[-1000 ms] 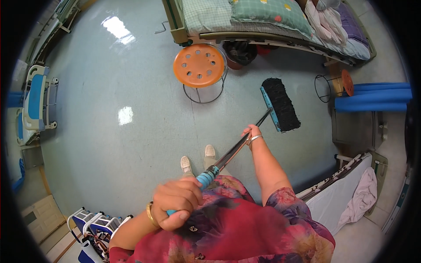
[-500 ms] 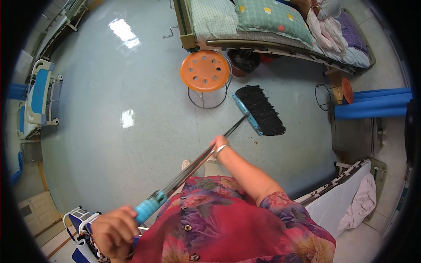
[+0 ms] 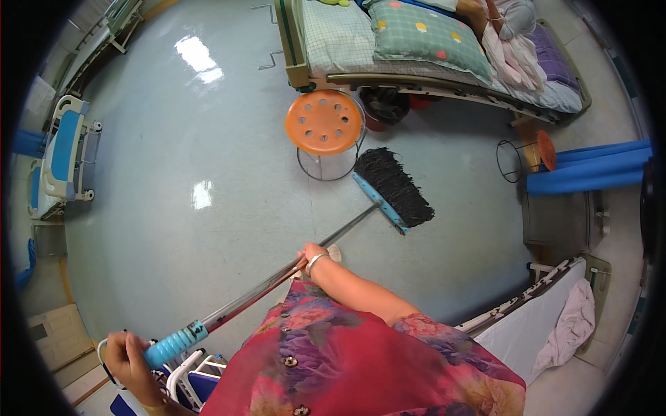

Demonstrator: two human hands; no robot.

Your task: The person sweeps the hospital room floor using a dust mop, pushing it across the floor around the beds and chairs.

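A mop lies at a slant across the view, its black stringy head (image 3: 397, 186) fixed to a light blue bar and spread on the floor. From the bar a metal handle (image 3: 260, 288) runs to a blue ribbed grip (image 3: 176, 344) at the lower left. My left hand (image 3: 129, 355) is closed around the very end of that grip. Farther down the handle, my right hand (image 3: 313, 256) wraps the shaft, a bracelet on its wrist. Just beyond the mop head stands an orange round stool (image 3: 324, 123) with holes in its seat, apart from the strands.
Behind the stool is a bed (image 3: 333, 38) with a green pillow (image 3: 427, 38) and a seated person's limbs. A dark-lined bin (image 3: 383, 109) sits under it. A second bed (image 3: 517, 333) with a pink cloth is at lower right. White-framed chairs (image 3: 198, 378) stand near my left hand.
The mop head has slid left and nearer to me across the floor. Both hands have shifted left with the handle, the right one also coming closer to my body.
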